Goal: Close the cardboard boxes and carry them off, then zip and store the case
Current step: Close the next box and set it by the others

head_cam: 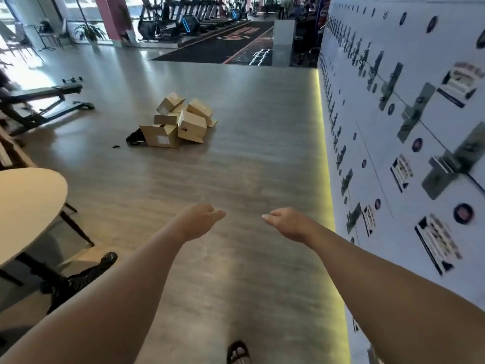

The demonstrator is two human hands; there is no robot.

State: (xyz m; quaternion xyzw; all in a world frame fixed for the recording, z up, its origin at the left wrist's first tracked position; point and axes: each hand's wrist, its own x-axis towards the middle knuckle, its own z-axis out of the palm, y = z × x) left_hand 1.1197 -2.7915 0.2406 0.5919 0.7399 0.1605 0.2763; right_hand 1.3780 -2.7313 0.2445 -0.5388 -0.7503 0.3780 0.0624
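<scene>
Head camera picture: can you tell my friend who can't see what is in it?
A pile of cardboard boxes, some with open flaps, lies on a gym floor with a black case beside it. Nearer the camera, the left hand and right hand reach forward, holding nothing. A round table is at the left.

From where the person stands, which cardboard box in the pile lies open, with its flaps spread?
The front-left box, beside the black case: its top flaps stand apart, the white label facing us. The others look closed or tipped.
</scene>
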